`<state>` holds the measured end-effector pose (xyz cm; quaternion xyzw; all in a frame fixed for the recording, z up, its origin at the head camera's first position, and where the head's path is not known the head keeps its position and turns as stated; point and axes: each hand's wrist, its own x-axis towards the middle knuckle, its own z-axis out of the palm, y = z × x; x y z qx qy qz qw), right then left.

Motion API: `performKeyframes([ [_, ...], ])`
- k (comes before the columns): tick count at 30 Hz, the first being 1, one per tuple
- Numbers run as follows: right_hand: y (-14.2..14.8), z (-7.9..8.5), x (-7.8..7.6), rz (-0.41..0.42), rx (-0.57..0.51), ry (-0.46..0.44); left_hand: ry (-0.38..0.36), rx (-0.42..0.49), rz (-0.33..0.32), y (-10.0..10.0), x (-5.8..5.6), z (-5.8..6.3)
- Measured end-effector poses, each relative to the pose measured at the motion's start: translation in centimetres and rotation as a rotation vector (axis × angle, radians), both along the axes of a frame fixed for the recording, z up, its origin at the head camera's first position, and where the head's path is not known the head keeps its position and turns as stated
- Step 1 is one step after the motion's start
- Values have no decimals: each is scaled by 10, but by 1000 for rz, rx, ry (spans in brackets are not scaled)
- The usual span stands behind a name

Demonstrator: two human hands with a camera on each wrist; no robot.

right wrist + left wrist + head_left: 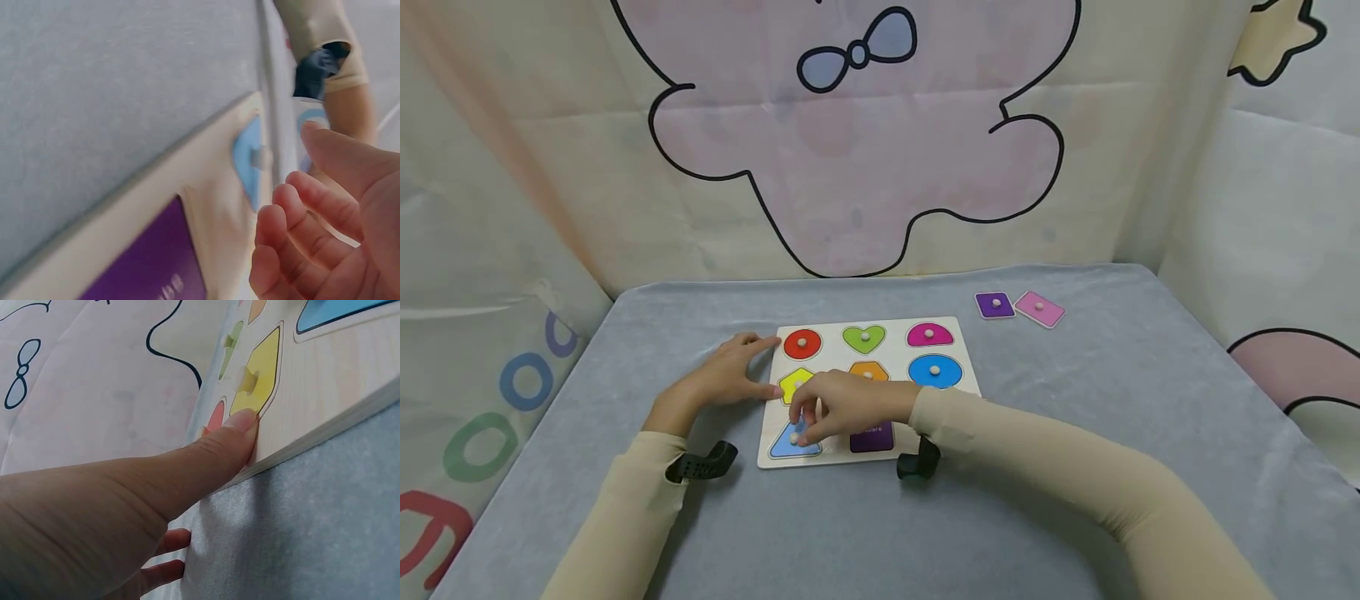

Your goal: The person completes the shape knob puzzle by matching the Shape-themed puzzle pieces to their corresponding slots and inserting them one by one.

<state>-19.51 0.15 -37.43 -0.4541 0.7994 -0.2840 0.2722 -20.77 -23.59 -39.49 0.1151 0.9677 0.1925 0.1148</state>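
A pale wooden shape puzzle board (833, 460) lies on the table with knobbed pieces in it. My left hand (722, 377) is at its left edge, thumb pressing on the rim beside the yellow piece (261, 372) and index fingertip near the red circle (802, 344). My right hand (850, 402) reaches across the board above the blue triangle (796, 446). In the right wrist view its fingers bend loosely, thumb apart from them, nothing between, near the triangle's knob (262, 157). A purple square recess (872, 439) with printed lettering shows below this hand. My right forearm hides the board's lower right corner.
Behind the board, to the right, lie a purple knobbed piece (996, 305) and a pink knobbed piece (1040, 309) on the grey cloth (1075, 367). A green heart (864, 338), a magenta half circle (930, 335) and a blue oval (936, 372) sit in the board.
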Motion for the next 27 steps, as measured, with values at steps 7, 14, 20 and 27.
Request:
performKeyframes([
  [7,27,15,-4,-109,-2,6,-13,-15,23,2,-1,-2],
  [14,48,16,-12,-180,-35,17,-15,-22,32,3,0,0],
  [20,63,13,-20,-220,-75,2,-16,-22,34,3,0,1],
  [27,80,9,-29,-243,-97,24,4,8,-5,1,3,4],
])
